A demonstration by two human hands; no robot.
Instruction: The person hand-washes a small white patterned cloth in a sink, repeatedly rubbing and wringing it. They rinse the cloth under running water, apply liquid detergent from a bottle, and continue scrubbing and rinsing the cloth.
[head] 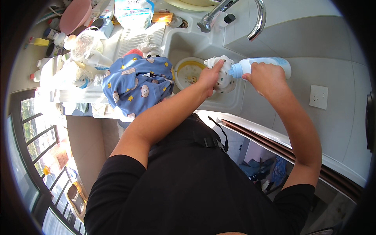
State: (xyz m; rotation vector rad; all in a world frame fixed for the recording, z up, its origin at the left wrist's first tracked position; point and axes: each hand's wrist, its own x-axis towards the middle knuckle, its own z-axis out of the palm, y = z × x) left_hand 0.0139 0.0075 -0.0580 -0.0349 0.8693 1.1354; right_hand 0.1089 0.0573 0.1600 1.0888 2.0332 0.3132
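My left hand [211, 78] grips a bunched white cloth [224, 83] with small dark spots, held over the sink [191, 44]. In my right hand [266, 77] is a white plastic bottle [283, 66] with a light blue cap [235, 70]. The bottle is tipped onto its side, its capped end against or just beside the cloth; no liquid can be made out. Beneath the cloth, a round basin [188, 68] with a yellow inner band and a printed cartoon figure sits in the sink. A blue garment [138, 85] with bear and star prints lies left of the sink.
A chrome faucet [260, 22] arches above the sink's back right. Several bottles, a lidded plastic tub [85, 44], a pink basin [75, 16] and a detergent pouch [133, 13] crowd the counter at left. A wall socket [318, 97] is at right. A clear bottle with a black cap [229, 18] stands behind.
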